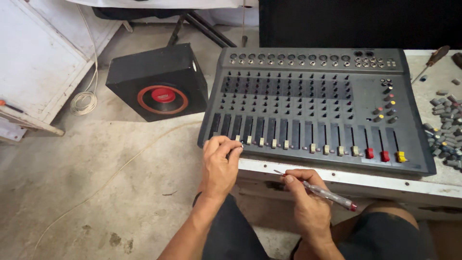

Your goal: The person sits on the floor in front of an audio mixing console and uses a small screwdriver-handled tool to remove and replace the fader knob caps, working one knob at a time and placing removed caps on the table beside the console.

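My right hand (308, 202) grips a clear screwdriver (317, 191), tip pointing up-left; my left hand (219, 163) pinches the mixer's (313, 106) near-left fader (237, 138), fingertips hiding it.

Stained concrete floor (96, 159), white panel (38, 58), daylight.

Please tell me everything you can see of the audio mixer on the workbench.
The audio mixer is a wide, dark grey console lying flat on the white workbench, its left end overhanging the edge. Jacks line the top; most knob posts are bare. Pale fader caps run along the front, with two red and one yellow at the right. The left hand pinches a fader cap near the front left corner.
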Demonstrator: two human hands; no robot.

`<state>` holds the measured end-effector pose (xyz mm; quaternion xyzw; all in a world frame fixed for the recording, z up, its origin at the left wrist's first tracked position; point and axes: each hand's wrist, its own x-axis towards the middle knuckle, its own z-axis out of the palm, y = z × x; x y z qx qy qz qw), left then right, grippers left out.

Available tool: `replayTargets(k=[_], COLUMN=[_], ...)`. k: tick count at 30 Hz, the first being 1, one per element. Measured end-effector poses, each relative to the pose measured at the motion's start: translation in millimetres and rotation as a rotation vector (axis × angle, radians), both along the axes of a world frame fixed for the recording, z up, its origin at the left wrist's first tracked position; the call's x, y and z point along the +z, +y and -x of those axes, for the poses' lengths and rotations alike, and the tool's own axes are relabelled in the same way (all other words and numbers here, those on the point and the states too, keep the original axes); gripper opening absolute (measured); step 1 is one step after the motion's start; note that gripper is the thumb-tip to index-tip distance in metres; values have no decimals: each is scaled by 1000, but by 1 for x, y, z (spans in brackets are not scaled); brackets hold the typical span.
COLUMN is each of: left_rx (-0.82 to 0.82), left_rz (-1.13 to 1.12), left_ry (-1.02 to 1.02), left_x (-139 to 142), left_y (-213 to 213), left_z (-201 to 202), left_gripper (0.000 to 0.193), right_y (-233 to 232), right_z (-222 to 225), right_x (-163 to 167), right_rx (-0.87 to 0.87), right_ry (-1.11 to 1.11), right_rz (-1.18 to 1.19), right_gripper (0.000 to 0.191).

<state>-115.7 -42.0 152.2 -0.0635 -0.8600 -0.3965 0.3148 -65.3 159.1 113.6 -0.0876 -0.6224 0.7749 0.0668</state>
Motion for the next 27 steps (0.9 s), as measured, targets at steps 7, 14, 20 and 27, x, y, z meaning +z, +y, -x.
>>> replayTargets(k=[7,14,20,27], left_rx=[-27,-10,-28,-25], left_rz=[175,277,350,356], left_ry=[60,57,-17,-43], left_x=[5,7,12,16], left_y=[2,5,1,2], left_z=[18,30,34,36], left_gripper=[10,11,12,11], right_y=[5,8,9,9], right_z=[0,5,6,7], right_x=[-9,-19,-20,-22], right_rx=[-20,-19,-10,13], right_ry=[-16,-36,-44,-41], right_rz=[-18,29,3,-1], right_gripper=[12,11,11,11])
